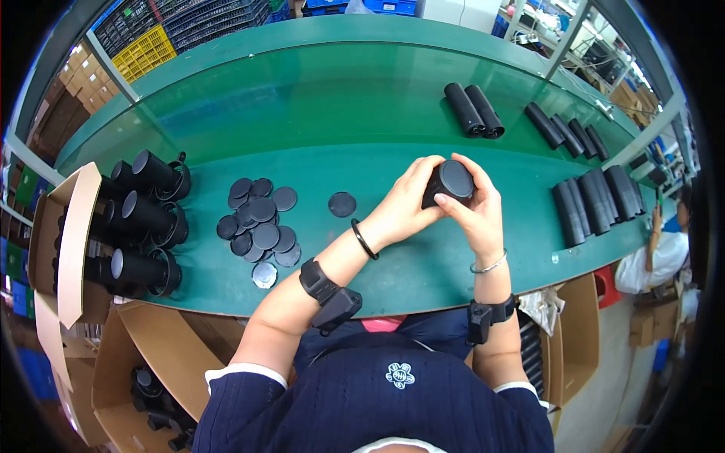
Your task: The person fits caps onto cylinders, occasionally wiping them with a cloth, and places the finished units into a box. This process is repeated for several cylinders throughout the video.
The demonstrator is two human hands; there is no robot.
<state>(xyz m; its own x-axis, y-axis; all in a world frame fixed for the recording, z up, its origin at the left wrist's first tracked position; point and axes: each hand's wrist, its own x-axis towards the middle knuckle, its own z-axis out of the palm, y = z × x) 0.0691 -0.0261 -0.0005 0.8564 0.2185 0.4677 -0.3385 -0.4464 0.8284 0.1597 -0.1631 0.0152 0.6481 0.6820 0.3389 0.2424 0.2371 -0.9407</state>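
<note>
Between my two hands is a black cylinder [456, 180], its flat round end facing up toward me. My left hand [408, 201] wraps its left side, and my right hand [482, 215] grips it from the right, with the thumb at the near edge of the round end. Whether that end is a separate disc pressed on, I cannot tell. A single black disc [342, 204] lies left of my left hand. Farther left is a loose pile of black discs [262, 219], with one paler, shiny disc [264, 275] at its near edge.
Several black cylinders with ring-like bases [149, 215] lie at the left beside an open carton [79, 249]. Two black tubes [474, 112] rest on the far green surface. More tubes [578, 204] line the right side. Cartons [151, 362] stand below the table; another person [653, 257] is at far right.
</note>
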